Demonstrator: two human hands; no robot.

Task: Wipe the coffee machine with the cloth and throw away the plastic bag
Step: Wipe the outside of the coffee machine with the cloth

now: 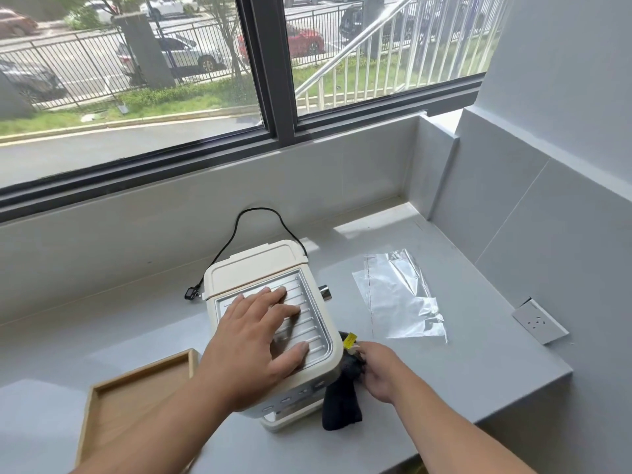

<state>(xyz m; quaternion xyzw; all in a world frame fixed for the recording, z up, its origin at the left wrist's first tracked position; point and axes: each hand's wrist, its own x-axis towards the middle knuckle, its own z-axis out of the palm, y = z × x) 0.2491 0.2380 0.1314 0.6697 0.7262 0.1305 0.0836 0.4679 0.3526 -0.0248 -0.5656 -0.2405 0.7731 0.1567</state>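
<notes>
A cream coffee machine [260, 265] with a ribbed metal top stands in the middle of the grey counter. My left hand [260, 333] lies flat on that top, fingers spread, holding nothing. My right hand [378, 369] grips a dark cloth [342, 405] with a yellow tag, pressed against the machine's right front side. A clear plastic bag [398, 295] lies flat on the counter to the right of the machine, apart from both hands.
A shallow wooden tray [102, 398] sits at the front left. The machine's black cord and plug [191, 294] trail behind and to the left. A wall socket [538, 321] sits on the right wall. The counter edge [513, 401] drops off at the front right.
</notes>
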